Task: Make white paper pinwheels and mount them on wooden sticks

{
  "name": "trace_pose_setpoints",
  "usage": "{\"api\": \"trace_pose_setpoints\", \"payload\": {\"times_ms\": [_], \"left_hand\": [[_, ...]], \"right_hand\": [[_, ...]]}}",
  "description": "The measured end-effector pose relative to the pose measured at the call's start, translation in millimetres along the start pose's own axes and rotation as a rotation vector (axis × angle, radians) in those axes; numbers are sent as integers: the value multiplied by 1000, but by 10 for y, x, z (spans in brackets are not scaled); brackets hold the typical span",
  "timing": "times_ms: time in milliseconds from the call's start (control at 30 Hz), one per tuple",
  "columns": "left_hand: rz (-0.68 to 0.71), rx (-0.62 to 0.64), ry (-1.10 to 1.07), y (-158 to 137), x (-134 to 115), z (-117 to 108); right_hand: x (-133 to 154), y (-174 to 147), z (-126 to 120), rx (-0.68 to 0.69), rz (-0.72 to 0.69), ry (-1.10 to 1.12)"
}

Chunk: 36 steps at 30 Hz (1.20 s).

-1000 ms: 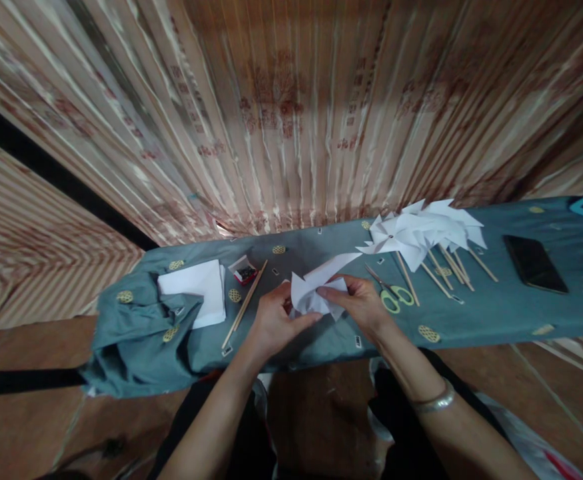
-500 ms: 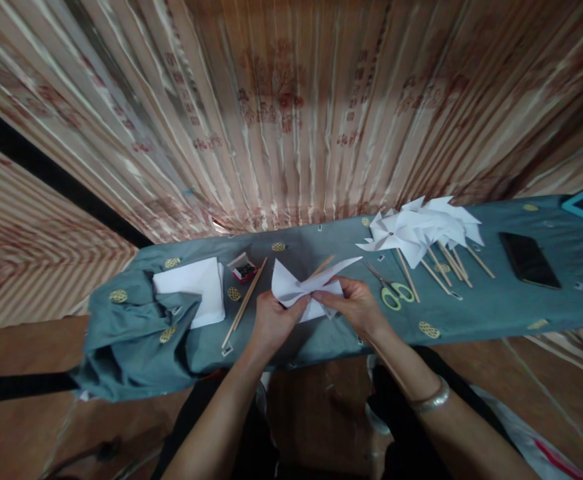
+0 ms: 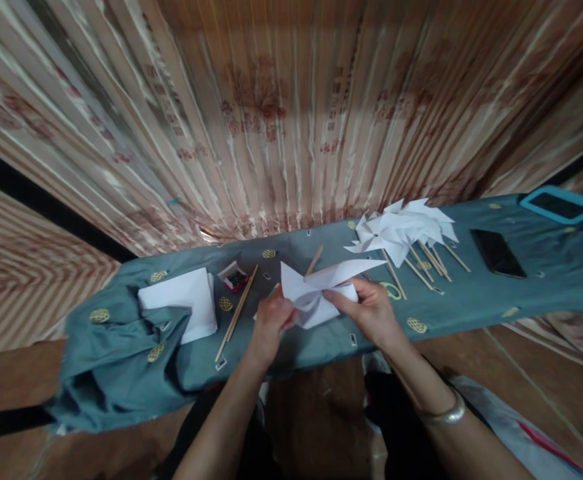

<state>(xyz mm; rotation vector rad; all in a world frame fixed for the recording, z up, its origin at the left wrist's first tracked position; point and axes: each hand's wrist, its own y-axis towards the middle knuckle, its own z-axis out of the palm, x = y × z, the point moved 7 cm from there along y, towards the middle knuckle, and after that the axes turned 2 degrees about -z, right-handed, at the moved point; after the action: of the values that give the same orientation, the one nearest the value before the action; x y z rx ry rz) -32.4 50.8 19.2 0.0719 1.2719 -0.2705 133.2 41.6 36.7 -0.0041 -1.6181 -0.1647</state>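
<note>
A white paper pinwheel (image 3: 311, 291), its corners folded toward the middle, is between my two hands above the cloth. My right hand (image 3: 371, 310) grips its right side, with the thumb pressed near the centre. Closed at the left edge of the paper is my left hand (image 3: 274, 320), its curled fingers partly hidden. A wooden stick (image 3: 314, 260) shows behind the pinwheel. The green-handled scissors (image 3: 392, 290) lie just beyond my right hand, mostly covered by the hand and paper.
Folded white paper (image 3: 202, 303) lies left, near a small open box (image 3: 232, 275) of dark bits and loose wooden sticks (image 3: 237, 313). Finished pinwheels (image 3: 396, 230) on sticks are piled right. Farther right are a black phone (image 3: 498, 253) and a blue-framed tablet (image 3: 561, 205).
My left thumb has left the pinwheel's centre and that hand is now at the paper's left edge. The paper has turned slightly. The whole view has shifted to the right.
</note>
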Motion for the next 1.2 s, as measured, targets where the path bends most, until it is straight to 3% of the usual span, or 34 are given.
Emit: {"api": "trace_pose_setpoints", "payload": {"times_ms": [100,233,333,433,733,900,1200], "left_hand": [[-19,-45,-129,14,-29,-75],[-43,-142,-13,13,-66,-138],[-76,-175,-31,-9,-73,-95],[-70,-180,-68,-30,-102,-25],[-100,-71,103,-30,-32,138],[-129,-66,168,-35,-30,197],[-79,-34,219,-37,-64,251]], "right_hand": [[244,-78,-91,-4,-171,-216],[573,-215,-44,36,-531,-487],[739,-327,22,24,-782,-595],[807,-387,21,-41,-907,-638],[804,-378,-133,-114,-919,-619],[772,-360,-179,-119,-863,-622],[892,-412,-194,-121,-879,-607]]}}
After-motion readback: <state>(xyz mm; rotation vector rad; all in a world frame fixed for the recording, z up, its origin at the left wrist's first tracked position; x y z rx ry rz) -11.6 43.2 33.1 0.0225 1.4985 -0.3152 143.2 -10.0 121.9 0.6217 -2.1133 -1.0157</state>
